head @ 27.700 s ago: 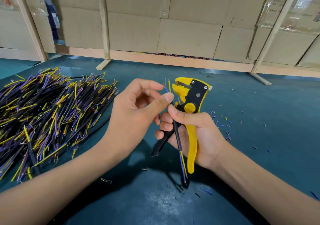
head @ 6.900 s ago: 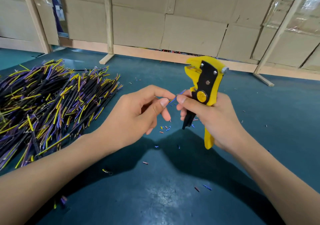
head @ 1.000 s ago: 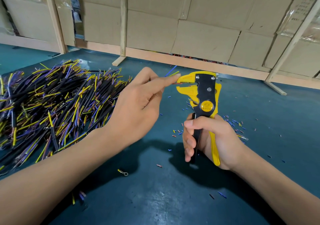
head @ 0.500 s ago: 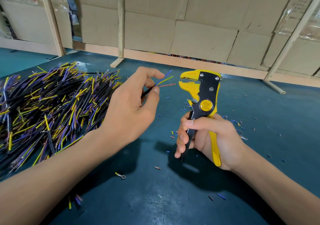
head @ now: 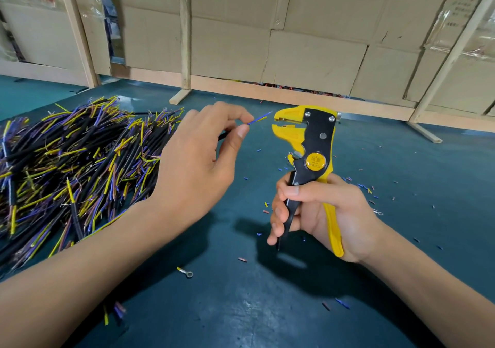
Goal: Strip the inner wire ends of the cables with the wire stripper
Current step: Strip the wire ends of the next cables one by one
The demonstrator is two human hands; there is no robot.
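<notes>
Teal bench mat (head: pixel 241 307), cardboard wall (head: pixel 308 26) behind. Left hand (head: pixel 195 165) pinches cable (head: pixel 257 119), ends pointing right toward wire stripper (head: pixel 308 144), upright in right hand's (head: pixel 321 214) grip.

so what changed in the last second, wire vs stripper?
The left hand drew the cable it pinches back out of the wire stripper head; the blue and yellow wire ends now sit just left of the jaws, clear of them. The right hand eased its squeeze, so the handles spread. Same grips on both; the cable pile stays at left.
</notes>
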